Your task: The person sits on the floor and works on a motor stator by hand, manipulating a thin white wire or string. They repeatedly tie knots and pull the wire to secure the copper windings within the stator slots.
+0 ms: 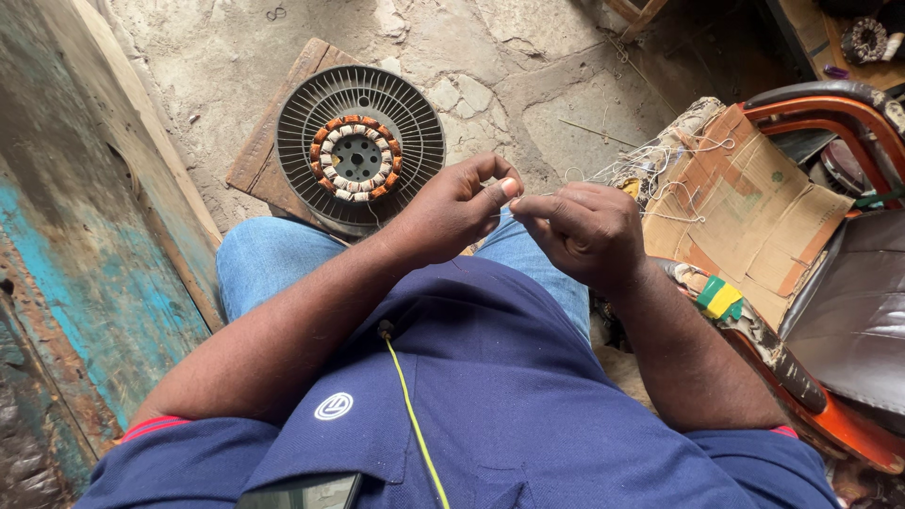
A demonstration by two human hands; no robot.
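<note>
Both hands meet at the centre of the frame, above the person's lap. The left hand [457,209] has its fingers curled and its thumb pressed to the forefinger, pinching something very thin; the right hand [583,229] is closed in a loose fist, thumb and forefinger also pinched, just beside the left. What they pinch is too fine to make out, perhaps a thread or wire.

Nearest to the hands, in the upper middle of the frame, lies a round dark ribbed disc [361,151] with a ring of copper-coloured and white coil windings [356,157] around a grey hub with holes. It rests on a flat wooden board [267,139] on the floor [528,66], which is rough, cracked concrete.

At the left of the frame stands a worn wooden surface with peeling turquoise paint [85,283]. At the right, torn cardboard [745,212] with tangled white string covers an orange-framed chair [830,113].
</note>
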